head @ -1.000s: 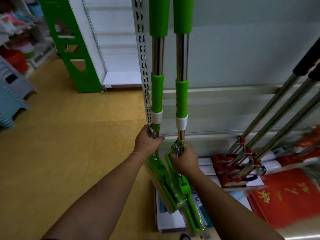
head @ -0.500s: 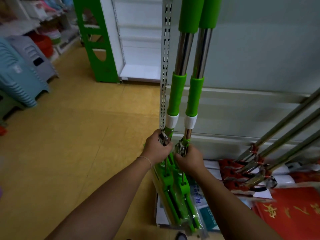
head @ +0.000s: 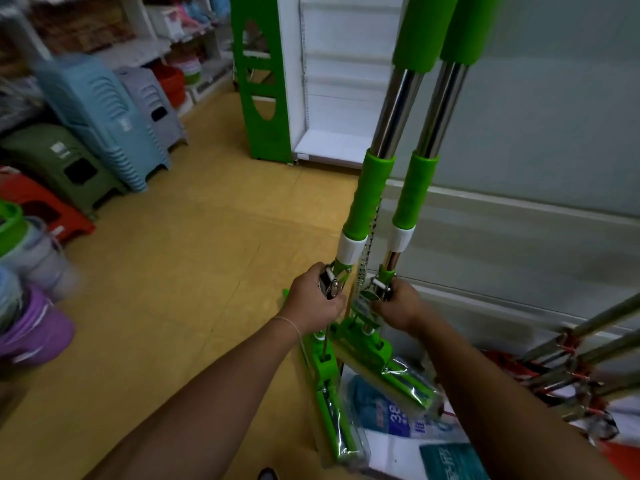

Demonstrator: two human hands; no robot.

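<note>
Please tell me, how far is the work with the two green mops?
Looks done: the left mop and the right mop stand upright side by side, heads down in plastic wrap. In hand: the left hand grips the left mop just below its white collar; the right hand grips the right mop at the same spot. Left, probably: lean both on the wall and let go; neither hand has released.

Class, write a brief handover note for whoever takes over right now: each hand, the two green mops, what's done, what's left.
Left hand: grips the left green mop low on its shaft, at the metal hinge.
Right hand: grips the right green mop at the same spot.
Mops: upright, side by side by the grey wall panel, plastic-wrapped heads down.
Done: both in hand and standing.
Left: probably lean them steady against the panel, then let go.
</note>
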